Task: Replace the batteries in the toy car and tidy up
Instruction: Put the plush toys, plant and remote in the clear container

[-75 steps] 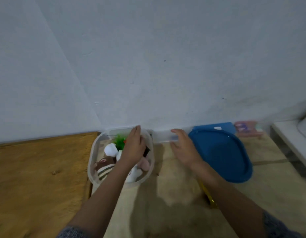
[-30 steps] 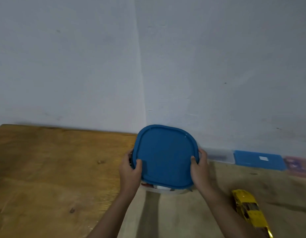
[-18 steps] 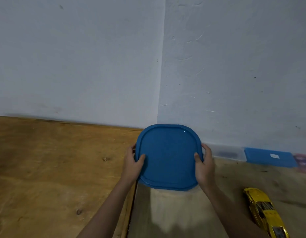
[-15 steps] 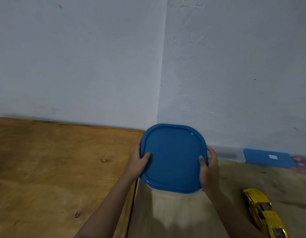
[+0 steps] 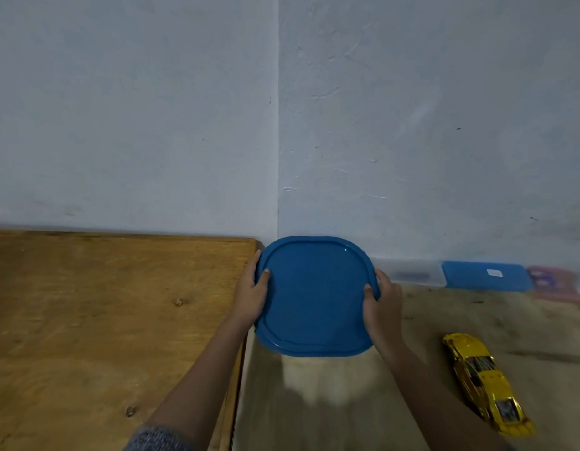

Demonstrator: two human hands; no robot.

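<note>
A blue rounded-square lid [image 5: 314, 297] covers the container near the wall corner; the container under it is hidden. My left hand [image 5: 251, 296] grips the lid's left edge with the thumb on top. My right hand [image 5: 381, 307] grips its right edge the same way. The yellow toy car [image 5: 484, 382] lies on the pale tabletop at the lower right, apart from both hands.
A clear flat case [image 5: 412, 273], a blue flat case [image 5: 485, 276] and a pink packet [image 5: 555, 283] line the wall at the right. A brown wooden board [image 5: 103, 320] lies to the left. The wall stands right behind the lid.
2.5 s ago the toy container stood uncovered, the lid lying to its right. Now the lid covers it, held at both sides. Over the last second it shifted slightly right, towards the corner.
</note>
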